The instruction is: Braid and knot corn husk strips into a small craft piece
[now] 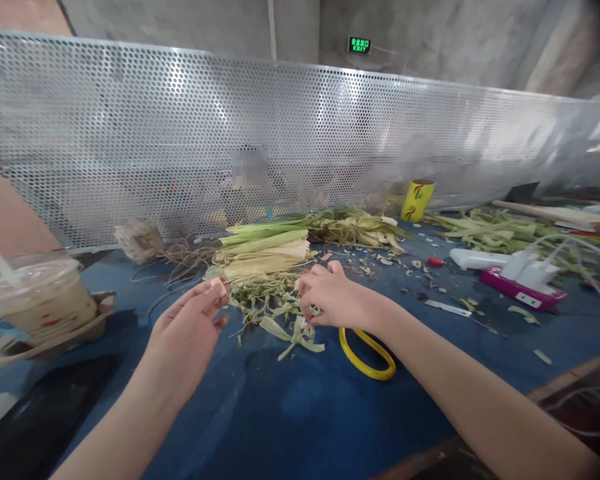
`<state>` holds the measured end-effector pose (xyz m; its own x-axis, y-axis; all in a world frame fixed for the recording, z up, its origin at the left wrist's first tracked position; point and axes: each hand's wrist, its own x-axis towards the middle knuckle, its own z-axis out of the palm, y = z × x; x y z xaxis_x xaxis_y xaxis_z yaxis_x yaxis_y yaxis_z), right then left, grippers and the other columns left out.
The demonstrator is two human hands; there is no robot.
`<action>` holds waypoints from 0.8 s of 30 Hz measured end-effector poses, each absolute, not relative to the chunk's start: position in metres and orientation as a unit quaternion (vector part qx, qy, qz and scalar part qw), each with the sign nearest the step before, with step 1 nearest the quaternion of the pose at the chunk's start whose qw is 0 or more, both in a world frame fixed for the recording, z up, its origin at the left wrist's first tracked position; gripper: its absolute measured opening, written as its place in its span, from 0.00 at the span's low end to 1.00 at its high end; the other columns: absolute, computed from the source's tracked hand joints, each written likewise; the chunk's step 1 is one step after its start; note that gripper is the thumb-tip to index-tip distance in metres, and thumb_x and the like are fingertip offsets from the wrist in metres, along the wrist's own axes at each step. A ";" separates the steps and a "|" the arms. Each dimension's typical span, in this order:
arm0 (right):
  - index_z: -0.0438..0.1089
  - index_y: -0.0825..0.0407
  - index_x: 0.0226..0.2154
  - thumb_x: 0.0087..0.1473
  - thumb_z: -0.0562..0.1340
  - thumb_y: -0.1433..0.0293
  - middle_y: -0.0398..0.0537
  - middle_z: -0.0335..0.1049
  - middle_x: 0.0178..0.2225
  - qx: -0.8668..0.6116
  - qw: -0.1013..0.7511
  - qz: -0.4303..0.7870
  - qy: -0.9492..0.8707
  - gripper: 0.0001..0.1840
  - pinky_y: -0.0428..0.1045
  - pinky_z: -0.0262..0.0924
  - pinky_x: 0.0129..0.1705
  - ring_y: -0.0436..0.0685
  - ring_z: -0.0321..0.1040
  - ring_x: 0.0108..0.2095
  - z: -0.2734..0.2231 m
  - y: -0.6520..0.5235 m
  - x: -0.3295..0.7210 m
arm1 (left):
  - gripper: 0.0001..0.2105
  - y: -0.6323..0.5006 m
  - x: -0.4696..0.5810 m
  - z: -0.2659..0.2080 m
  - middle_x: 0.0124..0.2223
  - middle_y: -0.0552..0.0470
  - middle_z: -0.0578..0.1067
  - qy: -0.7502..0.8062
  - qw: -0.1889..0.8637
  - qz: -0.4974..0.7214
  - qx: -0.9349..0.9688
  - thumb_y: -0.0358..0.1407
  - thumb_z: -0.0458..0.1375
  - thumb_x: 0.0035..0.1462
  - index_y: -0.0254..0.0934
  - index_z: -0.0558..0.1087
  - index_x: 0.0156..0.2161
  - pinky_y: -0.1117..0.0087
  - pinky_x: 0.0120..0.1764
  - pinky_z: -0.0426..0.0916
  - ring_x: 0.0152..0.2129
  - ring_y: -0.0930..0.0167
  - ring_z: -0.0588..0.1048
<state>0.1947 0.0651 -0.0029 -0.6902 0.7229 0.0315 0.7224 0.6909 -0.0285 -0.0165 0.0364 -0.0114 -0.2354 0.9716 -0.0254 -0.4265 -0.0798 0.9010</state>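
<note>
My left hand (193,327) is closed, pinching a small pale piece (219,287) between thumb and fingertips; its exact kind is too small to tell. My right hand (335,293) reaches down to the edge of a heap of shredded green husk bits (265,293). Its fingers are bent and somewhat apart, with nothing visible in them. Just below those fingertips lies a knotted strip of pale husk (296,337). The yellow handle (367,363) of what look like scissors shows under my right wrist, the rest hidden. Behind the heap, long corn husks (265,247) lie stacked.
A lidded drink cup (40,300) and dark phone-like slab (50,407) lie left. Tangled twine (190,257) sits behind. On the right are a purple power strip (523,290), cables, a yellow tube (417,200) and more husks (495,230). A perforated metal screen (290,133) borders the back.
</note>
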 end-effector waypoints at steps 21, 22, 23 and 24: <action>0.71 0.53 0.28 0.43 0.63 0.60 0.42 0.63 0.20 -0.499 0.439 0.309 -0.681 0.13 0.46 0.53 0.25 0.49 0.59 0.20 0.015 0.095 0.257 | 0.06 0.024 -0.004 -0.007 0.30 0.55 0.70 0.378 0.521 0.645 0.411 0.34 0.66 0.39 0.35 0.74 0.24 0.81 0.28 0.65 0.29 0.76 0.66; 0.70 0.52 0.31 0.45 0.60 0.58 0.42 0.62 0.21 -0.512 0.487 0.294 -0.643 0.15 0.46 0.52 0.22 0.48 0.57 0.19 0.014 0.101 0.264 | 0.07 0.023 -0.004 -0.007 0.29 0.55 0.71 0.378 0.521 0.648 0.406 0.34 0.66 0.38 0.35 0.74 0.24 0.81 0.28 0.65 0.29 0.77 0.67; 0.67 0.51 0.36 0.49 0.56 0.56 0.44 0.63 0.24 -0.523 0.536 0.276 -0.602 0.18 0.45 0.52 0.21 0.48 0.57 0.19 0.013 0.107 0.271 | 0.07 0.022 -0.003 -0.007 0.28 0.56 0.71 0.381 0.520 0.653 0.398 0.34 0.67 0.37 0.35 0.74 0.24 0.81 0.28 0.65 0.28 0.77 0.67; 0.65 0.50 0.40 0.51 0.52 0.54 0.46 0.64 0.28 -0.533 0.577 0.260 -0.562 0.20 0.46 0.52 0.21 0.48 0.58 0.20 0.013 0.111 0.276 | 0.08 0.022 -0.002 -0.008 0.27 0.56 0.72 0.385 0.517 0.657 0.391 0.34 0.68 0.35 0.35 0.74 0.23 0.81 0.28 0.65 0.27 0.77 0.68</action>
<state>0.2759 0.1108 0.0125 0.2334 0.8988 0.3711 0.2993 0.2967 -0.9069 -0.0025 0.0219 -0.0075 -0.1599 0.9804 0.1148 -0.3784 -0.1682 0.9102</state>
